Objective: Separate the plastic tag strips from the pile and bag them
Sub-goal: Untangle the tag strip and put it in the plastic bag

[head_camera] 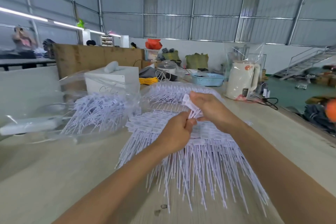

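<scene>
Tag strips (192, 151), white plastic, lying fanned in a broad pile across the middle and lower right of the frame, flat label ends toward the top, thin tails trailing toward the bottom edge. Being worked just above that pile: a small bunch (190, 104), gripped between both hands at the frame's center. Left hand (177, 132) pinching the thin tails, fingers curled around them; right hand (211, 105) clenching the label ends (likely so the two pulls run opposite ways and snap strips apart). Holding the bunch low over the pile, probably so loose pieces drop back among the rest. Waiting at center left of the frame: a clear bag (94, 109), mouth slumped open on the table (54, 178), already carrying a heap of strips. Judging by that heap, bagging well begun, with plenty remaining.
</scene>
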`<action>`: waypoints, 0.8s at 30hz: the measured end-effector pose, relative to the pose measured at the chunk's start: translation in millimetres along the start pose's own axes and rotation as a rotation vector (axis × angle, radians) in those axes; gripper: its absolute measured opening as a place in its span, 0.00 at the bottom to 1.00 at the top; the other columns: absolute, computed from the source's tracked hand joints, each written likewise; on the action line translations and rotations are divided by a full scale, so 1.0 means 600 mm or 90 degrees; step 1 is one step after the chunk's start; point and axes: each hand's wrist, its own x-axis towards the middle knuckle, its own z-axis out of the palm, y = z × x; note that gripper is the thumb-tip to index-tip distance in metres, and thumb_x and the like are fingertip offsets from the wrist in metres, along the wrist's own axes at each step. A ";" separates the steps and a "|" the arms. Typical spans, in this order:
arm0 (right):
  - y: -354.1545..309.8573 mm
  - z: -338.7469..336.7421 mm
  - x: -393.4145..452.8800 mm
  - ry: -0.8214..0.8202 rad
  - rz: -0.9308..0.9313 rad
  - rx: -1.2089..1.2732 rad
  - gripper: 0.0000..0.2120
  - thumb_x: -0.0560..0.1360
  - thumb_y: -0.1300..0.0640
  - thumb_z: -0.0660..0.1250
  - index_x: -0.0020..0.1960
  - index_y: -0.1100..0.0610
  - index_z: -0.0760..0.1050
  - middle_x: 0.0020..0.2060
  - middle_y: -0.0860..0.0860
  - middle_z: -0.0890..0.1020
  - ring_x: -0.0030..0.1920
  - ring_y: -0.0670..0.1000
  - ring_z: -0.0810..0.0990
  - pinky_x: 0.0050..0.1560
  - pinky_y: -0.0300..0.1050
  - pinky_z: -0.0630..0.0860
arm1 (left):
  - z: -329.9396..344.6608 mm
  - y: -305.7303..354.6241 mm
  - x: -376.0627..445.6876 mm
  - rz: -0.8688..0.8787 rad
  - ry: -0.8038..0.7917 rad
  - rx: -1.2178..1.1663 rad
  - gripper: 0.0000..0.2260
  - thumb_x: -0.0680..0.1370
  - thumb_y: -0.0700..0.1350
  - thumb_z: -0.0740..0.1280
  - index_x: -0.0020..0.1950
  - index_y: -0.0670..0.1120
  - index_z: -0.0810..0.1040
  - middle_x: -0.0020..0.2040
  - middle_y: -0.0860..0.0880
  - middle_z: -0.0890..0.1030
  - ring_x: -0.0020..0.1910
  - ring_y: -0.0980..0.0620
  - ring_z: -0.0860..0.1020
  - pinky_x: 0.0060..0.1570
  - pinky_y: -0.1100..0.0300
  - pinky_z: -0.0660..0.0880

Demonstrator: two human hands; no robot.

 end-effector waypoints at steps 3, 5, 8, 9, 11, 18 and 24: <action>0.004 0.023 0.003 -0.044 -0.057 0.040 0.09 0.80 0.56 0.60 0.56 0.56 0.76 0.41 0.51 0.81 0.38 0.49 0.79 0.43 0.48 0.77 | -0.015 -0.012 -0.005 -0.002 0.017 -0.014 0.08 0.82 0.43 0.56 0.44 0.46 0.71 0.30 0.53 0.68 0.25 0.57 0.65 0.27 0.62 0.62; 0.005 0.035 0.012 0.007 -0.079 0.080 0.11 0.79 0.60 0.60 0.59 0.61 0.76 0.39 0.52 0.80 0.36 0.49 0.78 0.42 0.44 0.75 | -0.023 -0.019 -0.013 -0.015 0.049 -0.047 0.10 0.82 0.44 0.58 0.45 0.41 0.75 0.28 0.52 0.69 0.25 0.57 0.65 0.27 0.61 0.62; 0.003 0.055 0.026 0.081 -0.040 0.195 0.11 0.80 0.62 0.60 0.60 0.63 0.75 0.40 0.53 0.79 0.35 0.49 0.77 0.38 0.41 0.74 | -0.036 -0.033 -0.026 -0.049 0.094 -0.056 0.15 0.81 0.45 0.59 0.43 0.36 0.78 0.28 0.50 0.73 0.24 0.56 0.68 0.30 0.61 0.65; 0.003 0.062 0.029 0.084 -0.021 0.220 0.11 0.80 0.62 0.60 0.59 0.62 0.75 0.39 0.53 0.78 0.34 0.49 0.77 0.37 0.41 0.74 | -0.042 -0.039 -0.029 -0.059 0.100 -0.037 0.15 0.81 0.45 0.60 0.41 0.38 0.79 0.28 0.50 0.74 0.24 0.58 0.69 0.30 0.62 0.67; 0.003 0.078 0.033 0.063 0.005 0.241 0.10 0.80 0.61 0.60 0.58 0.61 0.75 0.39 0.53 0.79 0.34 0.49 0.78 0.38 0.43 0.76 | -0.060 -0.049 -0.037 -0.074 0.106 0.005 0.17 0.81 0.45 0.61 0.32 0.45 0.76 0.26 0.54 0.74 0.22 0.61 0.69 0.28 0.68 0.66; 0.007 0.158 0.053 -0.014 0.044 0.206 0.10 0.79 0.55 0.62 0.56 0.59 0.76 0.42 0.55 0.80 0.38 0.52 0.81 0.35 0.43 0.79 | -0.139 -0.076 -0.071 -0.094 0.100 0.156 0.17 0.81 0.44 0.61 0.34 0.41 0.77 0.28 0.51 0.74 0.26 0.61 0.71 0.33 0.65 0.66; -0.008 0.253 0.060 -0.130 0.028 0.200 0.17 0.78 0.57 0.64 0.67 0.54 0.69 0.49 0.50 0.78 0.34 0.50 0.83 0.35 0.43 0.80 | -0.241 -0.123 -0.102 -0.207 0.195 0.209 0.12 0.80 0.39 0.58 0.44 0.41 0.80 0.32 0.53 0.76 0.31 0.56 0.72 0.30 0.68 0.65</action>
